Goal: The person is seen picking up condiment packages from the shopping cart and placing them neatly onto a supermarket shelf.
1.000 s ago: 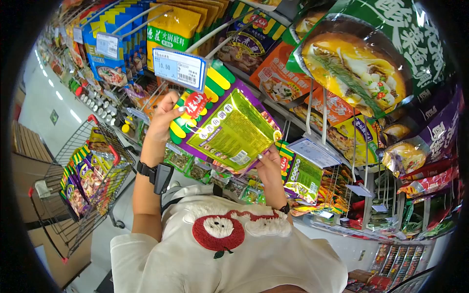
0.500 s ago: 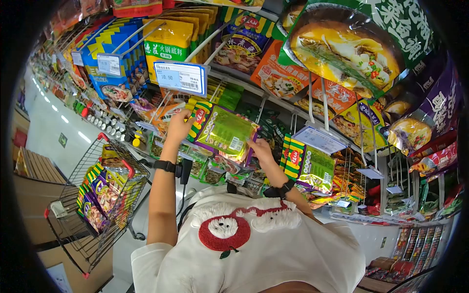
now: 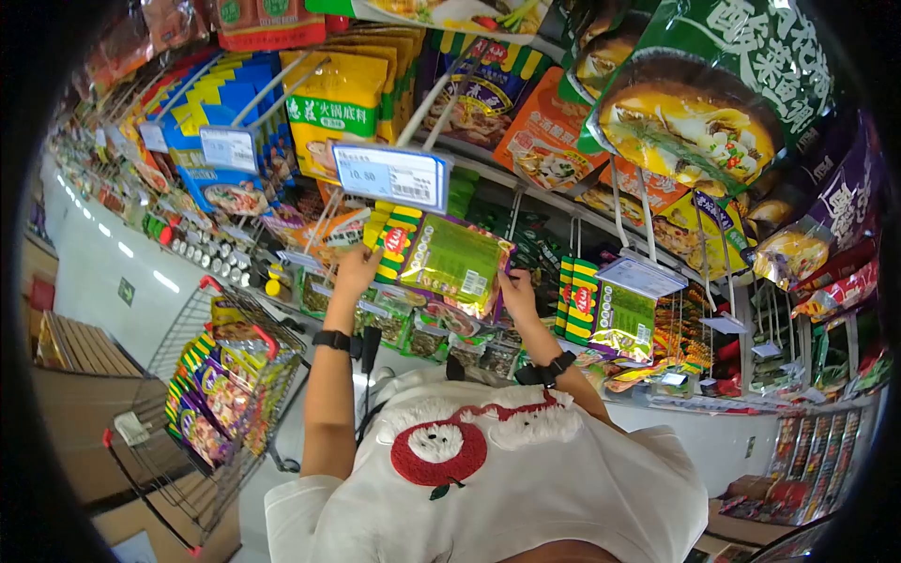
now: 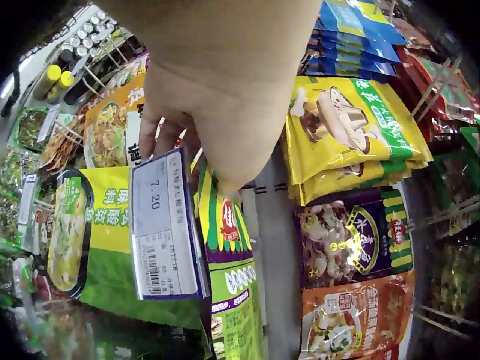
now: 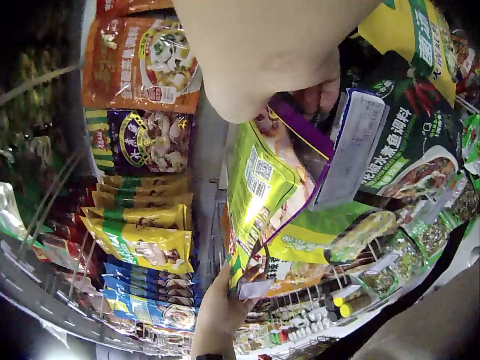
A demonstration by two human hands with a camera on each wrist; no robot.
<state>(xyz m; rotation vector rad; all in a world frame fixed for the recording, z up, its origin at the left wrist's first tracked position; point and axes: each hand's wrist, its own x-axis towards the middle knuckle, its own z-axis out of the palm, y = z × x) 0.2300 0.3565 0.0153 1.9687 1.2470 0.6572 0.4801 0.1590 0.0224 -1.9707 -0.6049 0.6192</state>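
A seasoning packet (image 3: pixel 446 263) with a green back, purple border and yellow-green striped top lies between my two hands, low in front of the hanging rack. My left hand (image 3: pixel 355 272) pinches its striped end, and my right hand (image 3: pixel 514 293) grips the opposite end. In the left wrist view, part of the packet (image 4: pixel 227 225) shows beside a price tag (image 4: pixel 166 225), under my left hand (image 4: pixel 214 124). From the right wrist, the packet's barcode side (image 5: pixel 259 180) is visible, with the fingers of my right hand (image 5: pixel 319 94) partly hidden behind its purple edge.
A price tag (image 3: pixel 389 175) on metal hooks juts out just above the packet. Similar packets (image 3: pixel 615 324) hang to the right, and a large green pouch (image 3: pixel 694 122) hangs upper right. At left stands a wire shopping cart (image 3: pixel 145 432) holding several packets.
Both hands have carried the packet away from my body towards the rack, below the price tag. Over the last half second it has barely moved relative to the rack; the head view has shifted slightly.
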